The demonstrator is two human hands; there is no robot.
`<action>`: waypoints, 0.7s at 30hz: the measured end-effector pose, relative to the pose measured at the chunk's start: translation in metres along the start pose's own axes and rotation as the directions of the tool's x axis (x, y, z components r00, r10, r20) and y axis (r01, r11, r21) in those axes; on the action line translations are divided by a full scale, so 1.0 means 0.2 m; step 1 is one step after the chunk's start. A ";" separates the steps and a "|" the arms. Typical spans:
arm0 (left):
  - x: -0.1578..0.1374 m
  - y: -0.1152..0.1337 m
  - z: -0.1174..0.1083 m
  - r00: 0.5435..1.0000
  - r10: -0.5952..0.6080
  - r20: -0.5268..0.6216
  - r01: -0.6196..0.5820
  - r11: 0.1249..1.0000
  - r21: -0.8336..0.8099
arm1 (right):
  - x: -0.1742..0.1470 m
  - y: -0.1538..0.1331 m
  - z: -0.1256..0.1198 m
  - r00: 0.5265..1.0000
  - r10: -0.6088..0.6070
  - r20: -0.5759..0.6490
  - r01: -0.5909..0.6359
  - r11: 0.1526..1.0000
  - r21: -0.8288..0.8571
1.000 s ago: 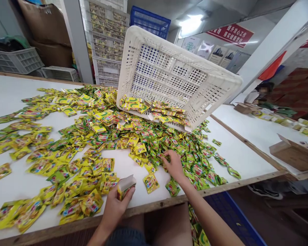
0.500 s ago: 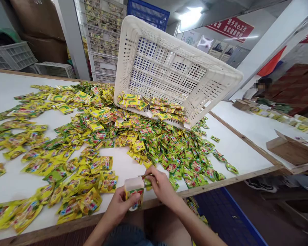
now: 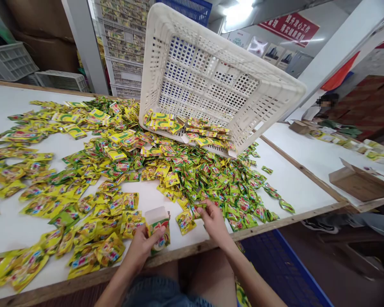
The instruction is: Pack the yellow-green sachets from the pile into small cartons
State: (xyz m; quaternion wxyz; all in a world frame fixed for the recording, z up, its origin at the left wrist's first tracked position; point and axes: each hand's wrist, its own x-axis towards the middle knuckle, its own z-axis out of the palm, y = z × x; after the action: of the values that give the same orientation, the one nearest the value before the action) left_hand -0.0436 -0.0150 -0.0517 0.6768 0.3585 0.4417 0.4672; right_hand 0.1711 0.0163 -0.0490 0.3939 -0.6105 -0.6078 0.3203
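My left hand [image 3: 144,247] is wrapped around a small printed carton [image 3: 159,230], held upright at the table's front edge with its white top flap raised. My right hand [image 3: 213,221] reaches to the near edge of the heap of green sachets [image 3: 211,179]. Its thumb and fingers are closed on a small green sachet [image 3: 196,211]. Just left of those fingertips lies a yellow sachet [image 3: 185,221] on the white tabletop. Many more yellow sachets [image 3: 92,230] are spread to the left of the carton.
A white plastic crate [image 3: 262,98] lies tipped on the heap, with flat yellow cartons [image 3: 161,121] at its lower lip. Below the table is a blue crate [image 3: 281,264]. To the right, an open cardboard box [image 3: 361,183] stands on another table, and a person [image 3: 320,106] is farther back.
My right hand has moved away from the carton to the right and forward, onto the sachets. The carton in my left hand has shifted slightly left and up, and a yellow sachet now lies between the hands.
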 end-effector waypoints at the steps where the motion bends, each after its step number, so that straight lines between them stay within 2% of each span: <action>1: 0.01 0.00 -0.01 1.000 -0.019 -0.003 0.019 1.000 -0.002 | 0.00 0.03 0.01 0.999 0.012 0.036 -0.010 0.999 -0.050; 3: 0.02 -0.02 -0.02 0.998 -0.054 0.015 0.054 0.998 0.025 | -0.01 0.07 0.04 0.995 0.043 0.087 -0.032 0.992 -0.124; 6: 0.04 -0.04 -0.01 0.994 -0.088 0.060 0.081 0.991 0.110 | -0.03 0.11 0.08 0.996 0.062 0.062 -0.049 0.982 -0.183; 11: 0.05 -0.01 0.03 0.991 -0.085 0.106 0.054 0.962 0.269 | -0.03 0.09 0.11 0.998 0.052 0.035 -0.038 0.947 -0.320; 15: 0.04 0.02 0.05 0.985 -0.104 0.139 0.058 0.952 0.301 | -0.02 0.07 0.13 0.996 0.068 0.056 -0.041 0.922 -0.386; 18: 0.04 0.03 0.04 0.982 -0.126 0.141 0.083 0.958 0.276 | -0.03 0.06 0.14 0.998 0.051 0.030 -0.036 0.931 -0.364; 21: 0.03 0.03 0.04 0.983 -0.123 0.138 0.089 0.970 0.225 | -0.04 0.06 0.16 0.997 0.065 0.036 -0.055 0.972 -0.229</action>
State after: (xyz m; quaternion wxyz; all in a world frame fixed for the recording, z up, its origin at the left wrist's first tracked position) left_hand -0.0365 -0.0077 -0.0460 0.6888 0.4406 0.4565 0.3506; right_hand 0.1494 0.0122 -0.0750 0.2983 -0.6627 -0.6303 0.2732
